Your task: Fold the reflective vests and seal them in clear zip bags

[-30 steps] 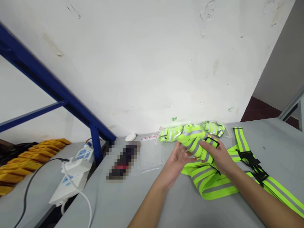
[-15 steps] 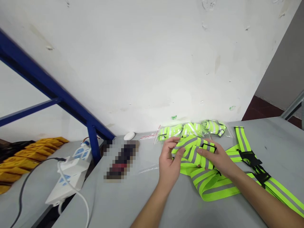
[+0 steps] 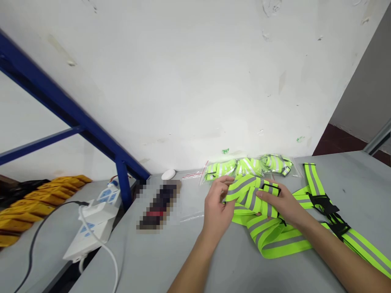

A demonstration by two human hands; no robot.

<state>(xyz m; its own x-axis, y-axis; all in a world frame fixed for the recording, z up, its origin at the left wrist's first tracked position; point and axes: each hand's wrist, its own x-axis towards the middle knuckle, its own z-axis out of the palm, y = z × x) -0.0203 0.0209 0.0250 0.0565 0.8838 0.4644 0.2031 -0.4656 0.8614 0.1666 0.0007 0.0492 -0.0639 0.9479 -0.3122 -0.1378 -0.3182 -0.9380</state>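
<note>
Between my hands is a folded bundle of reflective strap (image 3: 249,195), neon yellow-green with grey stripes and a black slider buckle. My left hand (image 3: 218,205) grips its left side, the thumb tucked behind a fold. On the right side my right hand (image 3: 279,201) pinches the bundle, thumb on top beside the slider. More reflective straps (image 3: 284,242) lie looped on the table beneath and to the right, with black side-release buckles (image 3: 325,205). Just beyond my hands, several rolled straps in clear plastic bags (image 3: 247,166) lie in a row by the wall.
The grey table (image 3: 171,260) meets a white wall. At left stand a blue metal frame (image 3: 124,183), a white power strip (image 3: 91,236) with cables, and yellow packages (image 3: 39,203). A white oval object (image 3: 168,174) and a blurred-out item (image 3: 160,205) lie left of my hands.
My left thumb has slipped from the front of the bundle to behind a fold. The right hand keeps its pinch; the whole view has shifted slightly.
</note>
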